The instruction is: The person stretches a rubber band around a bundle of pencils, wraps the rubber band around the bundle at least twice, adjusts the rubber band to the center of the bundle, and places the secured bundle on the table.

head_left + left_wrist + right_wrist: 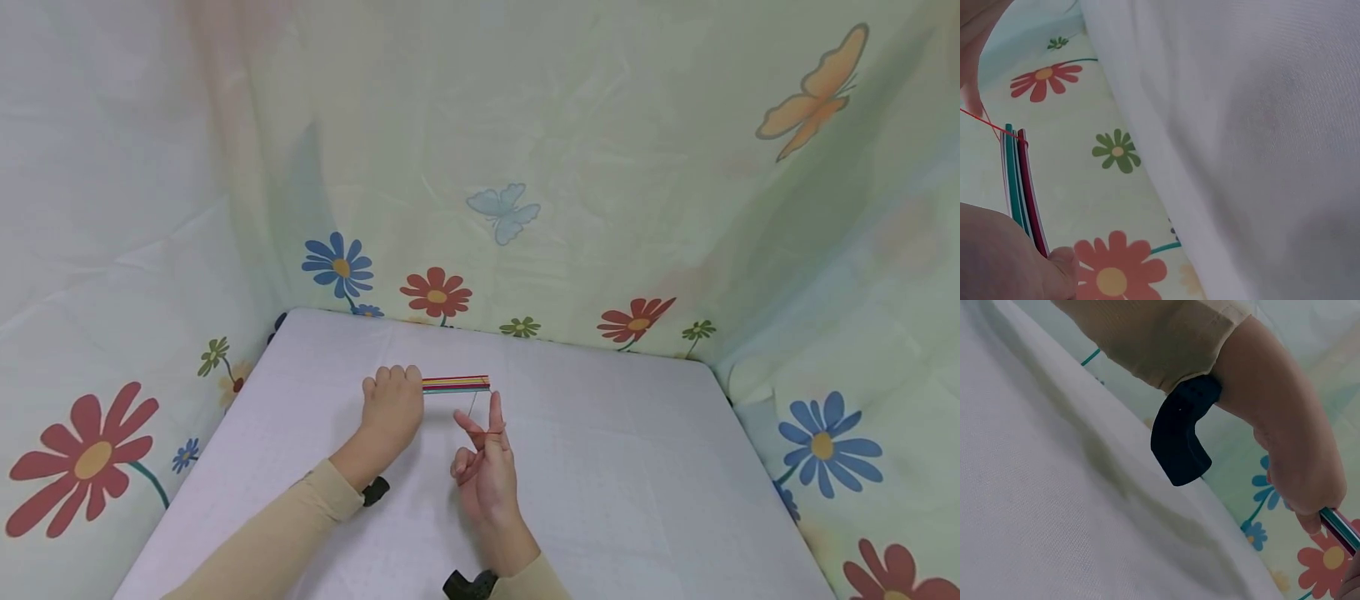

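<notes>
My left hand (393, 404) grips a bundle of thin coloured sticks (456, 384) above the table. Teal and dark red sticks (1035, 219) show clearly in the left wrist view, their ends poking out past the hand. A thin red rubber band (988, 121) catches on the bundle near these ends and stretches over to my right hand (489, 483). Two fingers of that hand stand spread apart inside the band, which crosses them as a red line. Its other fingers are curled toward the palm. In the right wrist view, the left hand hides most of the bundle.
A white cloth covers the table (622, 467). Behind it and at both sides hangs a curtain (600, 167) printed with flowers and butterflies. Black wrist-worn pieces (468, 585) stick out below the beige sleeves (285, 517).
</notes>
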`<state>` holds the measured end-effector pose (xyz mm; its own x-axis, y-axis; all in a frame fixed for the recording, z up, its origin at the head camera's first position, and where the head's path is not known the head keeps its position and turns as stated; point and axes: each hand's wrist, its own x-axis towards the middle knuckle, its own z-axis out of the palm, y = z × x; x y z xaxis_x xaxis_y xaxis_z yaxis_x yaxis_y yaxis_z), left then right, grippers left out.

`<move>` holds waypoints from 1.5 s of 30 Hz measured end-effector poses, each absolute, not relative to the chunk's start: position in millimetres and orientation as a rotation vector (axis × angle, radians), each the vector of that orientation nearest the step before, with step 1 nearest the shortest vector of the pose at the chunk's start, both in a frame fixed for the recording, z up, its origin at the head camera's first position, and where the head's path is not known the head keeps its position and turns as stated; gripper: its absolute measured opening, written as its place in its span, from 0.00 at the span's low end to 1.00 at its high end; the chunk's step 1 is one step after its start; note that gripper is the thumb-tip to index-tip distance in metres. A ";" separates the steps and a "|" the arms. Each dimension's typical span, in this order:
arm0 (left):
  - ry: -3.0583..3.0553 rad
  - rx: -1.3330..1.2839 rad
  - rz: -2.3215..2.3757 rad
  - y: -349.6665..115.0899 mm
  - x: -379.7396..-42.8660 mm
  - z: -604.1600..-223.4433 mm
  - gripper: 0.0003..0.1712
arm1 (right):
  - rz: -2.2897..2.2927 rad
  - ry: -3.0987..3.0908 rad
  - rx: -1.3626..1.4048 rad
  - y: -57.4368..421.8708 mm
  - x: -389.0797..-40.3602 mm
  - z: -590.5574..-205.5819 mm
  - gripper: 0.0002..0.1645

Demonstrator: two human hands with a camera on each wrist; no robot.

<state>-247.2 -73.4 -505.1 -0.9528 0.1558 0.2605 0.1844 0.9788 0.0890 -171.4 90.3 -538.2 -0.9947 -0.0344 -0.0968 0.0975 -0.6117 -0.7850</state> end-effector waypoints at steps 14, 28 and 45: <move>-2.829 -0.238 -0.096 -71.4 -242.1 -504.5 0.09 | -2.776 1.201 0.336 92.6 -177.6 -531.6 0.45; -2.766 -0.320 -0.032 -72.6 -240.5 -507.0 0.11 | -2.732 0.892 0.409 129.6 -200.9 -528.0 0.26; -2.654 -0.405 -0.006 -74.7 -240.8 -510.3 0.11 | -2.446 1.333 0.449 146.6 -227.3 -519.7 0.19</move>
